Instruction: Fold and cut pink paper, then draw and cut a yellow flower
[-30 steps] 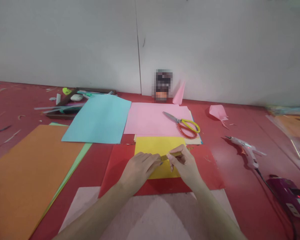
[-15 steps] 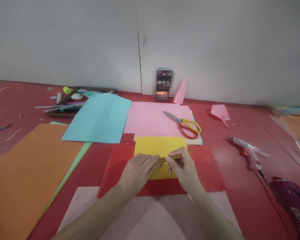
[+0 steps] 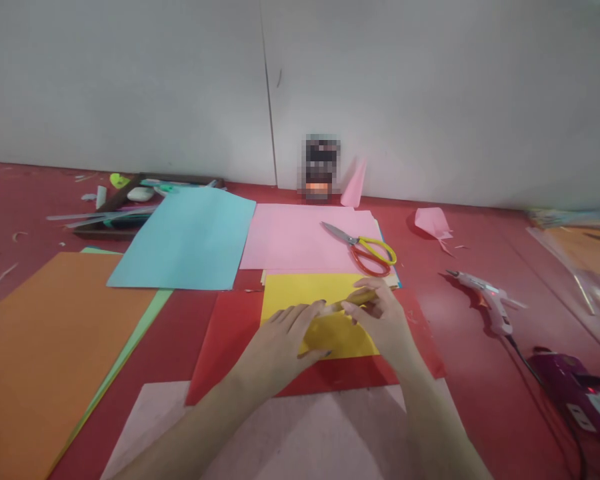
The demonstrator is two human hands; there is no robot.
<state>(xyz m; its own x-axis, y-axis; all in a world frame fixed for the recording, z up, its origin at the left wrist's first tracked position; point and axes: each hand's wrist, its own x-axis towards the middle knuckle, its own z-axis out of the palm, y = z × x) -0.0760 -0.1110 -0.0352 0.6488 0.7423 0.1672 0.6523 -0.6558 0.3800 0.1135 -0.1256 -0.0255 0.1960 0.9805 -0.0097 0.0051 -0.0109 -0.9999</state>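
Note:
A sheet of yellow paper (image 3: 290, 287) lies on a larger red sheet (image 3: 220, 353). My right hand (image 3: 385, 320) pinches a narrow dark-yellow strip (image 3: 343, 305), which looks like folded or rolled paper, above the yellow sheet. Whether this strip is part of that sheet I cannot tell. My left hand (image 3: 280, 343) rests on the left part of the yellow paper, fingers stretched out and thumb apart, its fingertips at the strip's left end. Scissors (image 3: 350, 240) with one yellow and one red handle lie on pink paper (image 3: 290, 233) just beyond.
A glue gun (image 3: 487, 297) lies to the right, its cord near a purple power box (image 3: 555, 373). Blue paper (image 3: 190, 240), orange paper (image 3: 45, 340) and a dark tray (image 3: 95, 230) of tools are on the left. A pink paper cone (image 3: 354, 187) stands by the wall.
My right hand has moved right and away from me with the strip. The left hand has spread its thumb away from its fingers. The view has shifted slightly right.

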